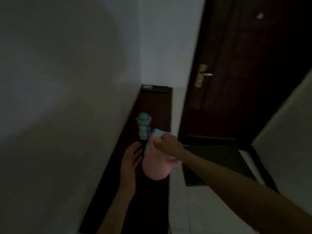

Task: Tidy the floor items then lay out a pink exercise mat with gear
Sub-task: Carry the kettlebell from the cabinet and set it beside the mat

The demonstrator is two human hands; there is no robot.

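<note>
A pink rounded object [156, 163], soft-looking and too blurred to be named more closely, is seen just below the centre of the frame, held above a dark wooden ledge [152, 200]. It is gripped at its top by the right hand [166, 141], whose fingers are curled round a pale blue and white bunched part [156, 133] of it. The left hand [130, 160] is laid just beside the pink object on its left, fingers straight and relaxed against the ledge, nothing held in it. Right behind both hands, a small turquoise figurine [143, 125] is seen standing upright on the ledge, close to the white wall [67, 81] filling the left of the frame. At the far end of the ledge a flat dark item [154, 88] is made out, though it cannot be identified. In the upper right a dark brown door [244, 73] with a metal lever handle [203, 74] is shown, and below it a dark doormat [217, 164] is spread on a pale floor [194, 208].
</note>
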